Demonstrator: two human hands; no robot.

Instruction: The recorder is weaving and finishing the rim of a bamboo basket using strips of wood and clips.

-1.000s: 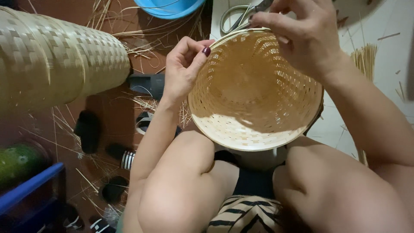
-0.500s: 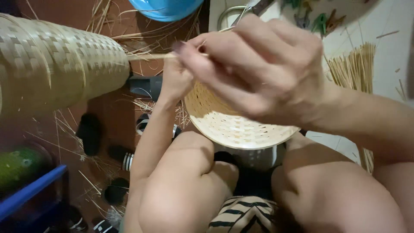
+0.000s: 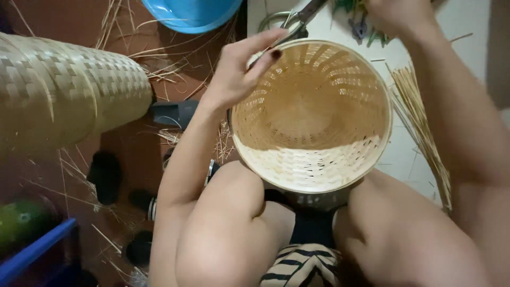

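Fingers (image 3: 260,50) of the left hand (image 3: 236,74) curled, thumb and forefinger pinching the rim of one round woven bamboo basket (image 3: 313,159) at its upper left edge, dark-polished nail showing at the rim. Basket held open side up between two bare knees, tilted slightly toward the camera, pale weave lit along the near inner wall and shadowed deeper in. Right hand (image 3: 396,16) raised beyond the far rim at the top edge of the view, cut off by the frame, apart from the basket; cannot tell whether its fingers are spread or closed. One pair of scissors (image 3: 297,21) lying just past the basket's far rim, metal handle loop on the pale floor (image 3: 473,32). One bundle of thin bamboo strips (image 3: 419,117) stretched along the floor to the right of the basket, near the right forearm. One larger woven basket (image 3: 69,101) lying on its side at far left, well apart. One blue plastic basin (image 3: 191,13) at top centre, partly out of view. Loose straw scattered over the reddish-brown floor (image 3: 48,21) between them. Several small dark objects lying on the floor at lower left, too dim to identify. One blue crate edge (image 3: 34,252) at bottom left corner, something green beside it.
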